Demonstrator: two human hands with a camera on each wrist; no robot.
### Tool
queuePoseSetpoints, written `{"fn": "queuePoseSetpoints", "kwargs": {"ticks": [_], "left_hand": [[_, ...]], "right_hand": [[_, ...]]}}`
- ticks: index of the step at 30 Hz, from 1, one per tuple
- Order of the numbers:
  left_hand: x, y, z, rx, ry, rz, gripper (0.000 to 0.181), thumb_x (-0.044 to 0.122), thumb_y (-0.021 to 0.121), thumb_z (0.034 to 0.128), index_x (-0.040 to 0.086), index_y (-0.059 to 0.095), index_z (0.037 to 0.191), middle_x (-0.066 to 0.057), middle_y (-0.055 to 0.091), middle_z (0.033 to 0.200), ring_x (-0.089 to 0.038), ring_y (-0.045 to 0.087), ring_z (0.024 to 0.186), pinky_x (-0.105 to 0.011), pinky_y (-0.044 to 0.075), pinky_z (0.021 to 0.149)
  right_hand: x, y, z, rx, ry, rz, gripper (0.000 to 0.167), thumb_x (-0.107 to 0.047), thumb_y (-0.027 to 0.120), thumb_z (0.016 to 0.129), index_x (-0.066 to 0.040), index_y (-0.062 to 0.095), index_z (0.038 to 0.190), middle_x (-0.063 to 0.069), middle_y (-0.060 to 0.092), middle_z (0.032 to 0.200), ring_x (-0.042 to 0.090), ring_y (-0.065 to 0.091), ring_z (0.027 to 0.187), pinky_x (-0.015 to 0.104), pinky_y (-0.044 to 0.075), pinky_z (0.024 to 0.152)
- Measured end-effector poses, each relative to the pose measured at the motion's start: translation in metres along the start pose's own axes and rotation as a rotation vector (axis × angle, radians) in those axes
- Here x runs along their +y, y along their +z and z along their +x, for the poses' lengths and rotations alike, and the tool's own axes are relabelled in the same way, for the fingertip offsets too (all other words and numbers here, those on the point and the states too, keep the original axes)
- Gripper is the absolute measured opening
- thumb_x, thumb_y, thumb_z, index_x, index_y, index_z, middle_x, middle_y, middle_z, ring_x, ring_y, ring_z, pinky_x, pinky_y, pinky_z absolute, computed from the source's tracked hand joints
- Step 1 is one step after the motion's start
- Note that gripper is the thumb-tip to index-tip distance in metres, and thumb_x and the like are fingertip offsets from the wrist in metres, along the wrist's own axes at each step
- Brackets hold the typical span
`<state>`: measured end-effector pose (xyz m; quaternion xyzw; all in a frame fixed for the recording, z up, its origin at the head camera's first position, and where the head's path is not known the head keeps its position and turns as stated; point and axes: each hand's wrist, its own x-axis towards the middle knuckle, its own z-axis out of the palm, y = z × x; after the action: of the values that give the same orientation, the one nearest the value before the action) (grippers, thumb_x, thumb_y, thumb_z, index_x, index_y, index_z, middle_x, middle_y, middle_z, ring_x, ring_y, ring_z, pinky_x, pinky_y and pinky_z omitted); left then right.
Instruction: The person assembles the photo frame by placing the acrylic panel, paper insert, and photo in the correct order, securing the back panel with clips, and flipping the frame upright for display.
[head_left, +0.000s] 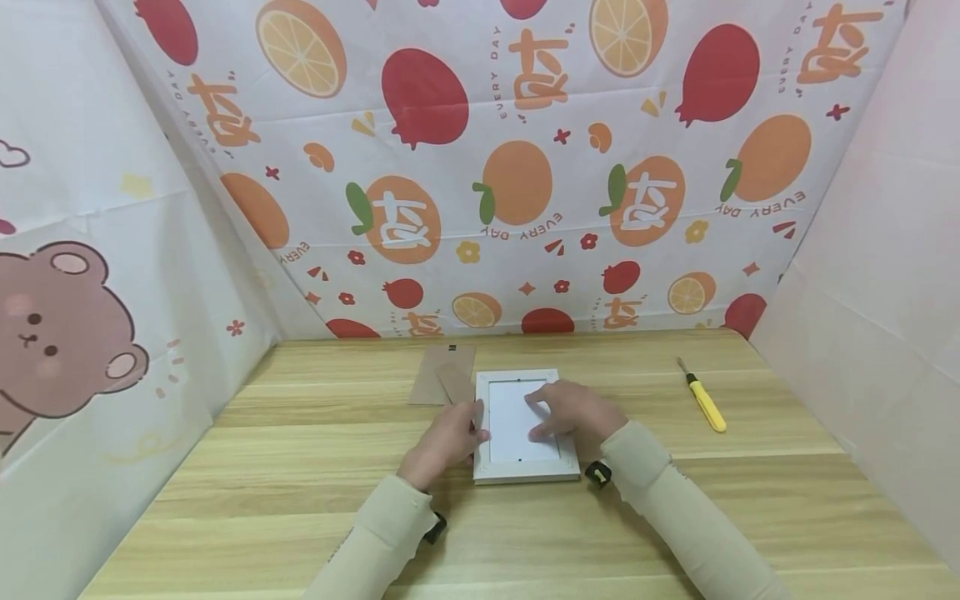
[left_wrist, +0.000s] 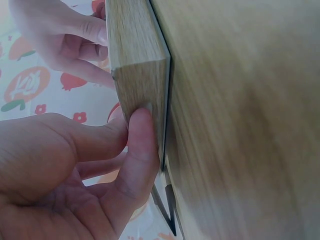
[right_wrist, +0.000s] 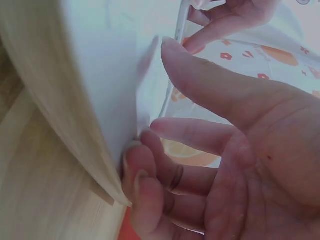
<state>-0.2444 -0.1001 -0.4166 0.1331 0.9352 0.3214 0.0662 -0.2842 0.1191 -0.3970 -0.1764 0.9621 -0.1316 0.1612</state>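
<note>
"Beige sleeves (head_left: 375,537) lie closest to us. Where's the thing being worked on?"

"Just ahead of them: a white picture frame (head_left: 525,473), flat on the counter (head_left: 300,467), with a white sheet (head_left: 510,425) in its window."

"How is this handled well?"

"I take the sheet to be what's being worked. I'd brace the frame, use light fingertips near the sheet's edge, and mind the small dark tab (head_left: 519,380) at the window's top."

"And the pose?"

"The left hand (head_left: 446,437) pinches the frame's left side between thumb and fingers. The right hand (head_left: 573,410) reaches in from the right, thumb and forefinger spread apart over the sheet, gripping nothing that I can see; whether the thumb touches, I can't tell."

"Farther out?"

"Brown boards (head_left: 429,381) lie beside the frame's upper left; a yellow-handled screwdriver (head_left: 707,406) is well apart to the right."
</note>
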Motion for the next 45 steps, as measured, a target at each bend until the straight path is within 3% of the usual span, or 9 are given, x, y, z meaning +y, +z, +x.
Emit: {"fn": "queuePoseSetpoints", "kwargs": {"ticks": [6,10,12,14,20,29,34,40,45], "left_hand": [[0.000,0.000,-0.001,-0.001,-0.002,-0.005,0.058,0.005,0.070,0.0962,-0.012,0.046,0.147,-0.024,0.074,0.089,-0.017,0.065,0.050,-0.025,0.054,0.052],[-0.001,0.001,0.000,-0.003,-0.001,-0.002,0.059,0.005,0.070,0.0962,-0.012,0.046,0.147,-0.024,0.074,0.088,-0.017,0.065,0.049,-0.024,0.053,0.050],[-0.002,0.002,0.001,-0.006,-0.003,-0.006,0.058,0.005,0.070,0.0965,-0.012,0.046,0.147,-0.026,0.074,0.092,-0.016,0.065,0.049,-0.024,0.053,0.050],[-0.004,0.002,0.002,-0.006,-0.005,-0.013,0.058,0.006,0.070,0.0967,-0.012,0.046,0.147,-0.028,0.074,0.095,-0.016,0.065,0.049,-0.023,0.054,0.049],[-0.005,0.001,0.003,-0.004,0.007,-0.021,0.058,0.005,0.071,0.0963,-0.012,0.047,0.146,-0.029,0.073,0.097,-0.015,0.065,0.050,-0.024,0.056,0.050],[-0.004,0.000,0.001,0.008,0.025,-0.014,0.053,0.005,0.071,0.0955,-0.012,0.052,0.141,-0.024,0.073,0.088,-0.017,0.065,0.050,-0.025,0.055,0.048],[-0.004,0.000,0.002,0.006,0.029,-0.020,0.045,0.004,0.071,0.0954,-0.010,0.057,0.136,-0.023,0.072,0.087,-0.016,0.065,0.051,-0.024,0.056,0.048],[-0.004,0.001,0.002,-0.004,0.019,-0.018,0.055,0.005,0.071,0.0964,-0.011,0.050,0.144,-0.028,0.073,0.095,-0.015,0.065,0.050,-0.024,0.056,0.050],[-0.004,0.002,0.002,-0.007,0.020,-0.011,0.051,0.006,0.071,0.0962,-0.010,0.053,0.141,-0.025,0.073,0.093,-0.015,0.065,0.051,-0.025,0.056,0.050]], "right_hand": [[0.002,-0.003,0.000,-0.020,-0.016,0.035,0.064,-0.037,0.083,0.087,-0.020,0.060,0.145,0.009,0.056,0.154,0.033,0.052,0.141,0.055,0.045,0.117],[0.005,-0.005,-0.001,0.006,-0.004,0.121,0.062,-0.032,0.084,0.087,-0.017,0.061,0.143,0.012,0.062,0.144,0.025,0.069,0.098,0.039,0.061,0.087],[0.007,-0.008,-0.002,0.031,0.010,0.172,0.063,-0.028,0.084,0.088,-0.014,0.060,0.144,0.013,0.065,0.134,0.020,0.066,0.075,0.031,0.060,0.068],[0.009,-0.012,-0.004,0.051,0.038,0.203,0.065,-0.026,0.083,0.089,-0.011,0.056,0.146,0.014,0.068,0.122,0.020,0.064,0.064,0.028,0.057,0.060],[0.019,-0.021,-0.005,0.056,0.105,0.210,0.069,-0.023,0.081,0.091,-0.001,0.048,0.148,0.011,0.067,0.084,0.021,0.066,0.064,0.029,0.059,0.064],[0.028,-0.021,0.001,0.005,0.133,0.302,0.038,-0.018,0.084,0.088,0.002,0.062,0.111,0.010,0.067,0.090,0.020,0.069,0.074,0.031,0.061,0.071],[0.033,-0.018,0.005,-0.042,0.143,0.370,0.038,-0.018,0.085,0.086,0.000,0.061,0.109,0.011,0.069,0.091,0.020,0.069,0.076,0.030,0.061,0.073],[0.038,-0.012,0.009,-0.054,0.145,0.388,0.041,-0.018,0.084,0.087,0.000,0.058,0.112,0.013,0.068,0.092,0.021,0.071,0.072,0.029,0.061,0.068],[0.040,-0.009,0.009,-0.065,0.145,0.392,0.034,-0.017,0.082,0.089,0.000,0.059,0.107,0.012,0.069,0.089,0.020,0.071,0.067,0.026,0.058,0.064]]}}
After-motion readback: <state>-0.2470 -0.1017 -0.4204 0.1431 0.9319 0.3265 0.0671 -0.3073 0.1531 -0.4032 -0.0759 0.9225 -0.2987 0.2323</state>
